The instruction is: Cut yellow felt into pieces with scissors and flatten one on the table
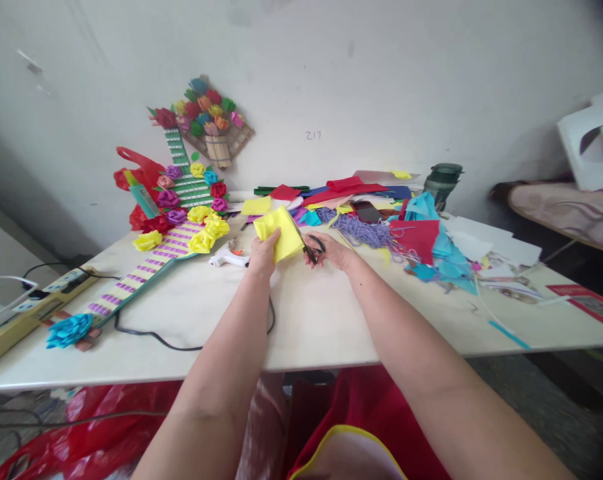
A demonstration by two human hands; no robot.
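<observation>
Yellow paper (pixel 287 233) is pinched in the left hand (pixel 264 251), grip closed, above the table (pixel 321 327), inside its near edge (right side bared, seemingly for blades). Scissors (pixel 315 248) are held in the right hand (pixel 334 252), grip curled.

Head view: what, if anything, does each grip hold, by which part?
Left grip: yellow sheet, by its lower left side. Right grip: scissors, by the handles.

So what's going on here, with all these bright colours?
Someone's left hand is holding a yellow sheet above the table. Their right hand has black scissors close to the sheet's edge. Yellow flowers are off to the left, and blue scraps lie to the right.
</observation>
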